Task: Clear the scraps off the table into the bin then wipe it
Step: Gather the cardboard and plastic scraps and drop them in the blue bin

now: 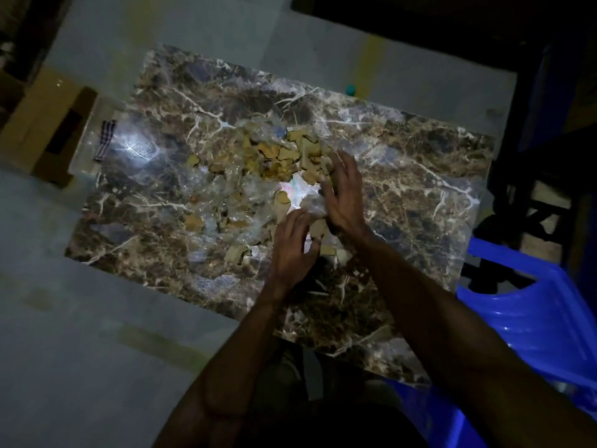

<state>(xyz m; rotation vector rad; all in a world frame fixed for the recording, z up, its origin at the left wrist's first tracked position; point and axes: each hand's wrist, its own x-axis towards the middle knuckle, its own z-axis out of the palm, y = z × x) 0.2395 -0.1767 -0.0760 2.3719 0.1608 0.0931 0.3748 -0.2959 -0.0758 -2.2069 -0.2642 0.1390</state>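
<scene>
Both hands lie palm down on the table [403, 176] among the scraps [258, 176], the left hand [292, 245] with curled fingers gathering pieces, the right hand [344, 197] spread flat.

One marble-patterned table [403, 189] carries a heap of tan scraps [284, 156], too many and too blurred to count, mixed with clear plastic bits [226, 189]. Two hands: left hand [290, 244], right hand [344, 195]. One blue chair [533, 312], one cardboard box [42, 124], one striped cloth [105, 140].
</scene>
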